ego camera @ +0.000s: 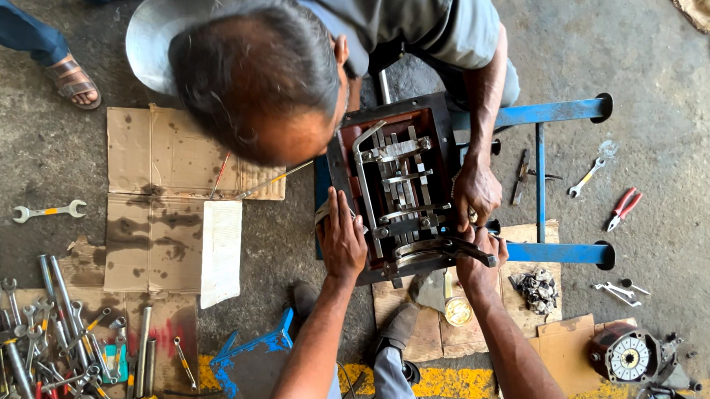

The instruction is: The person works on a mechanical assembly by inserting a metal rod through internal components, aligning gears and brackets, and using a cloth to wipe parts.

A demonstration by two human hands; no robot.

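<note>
Machine box [402, 193], open and full of metal bars, sits at centre on a blue frame [566, 112]; its long axis runs twelve to six. A co-worker's head [257, 70] hides its ten o'clock corner. We press our left hand [342, 242], fingers spread flat, on its eight o'clock edge; our right hand [479, 263] is clamped round a dark handle [456, 246] at five o'clock. Oily concrete floor [673, 100], cardboard [154, 208] at nine, wrenches [43, 338] at eight

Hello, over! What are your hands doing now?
Left hand flat on dark square metal machine box. Right hand gripping its black lever. Co-worker's hand alongside.
</note>
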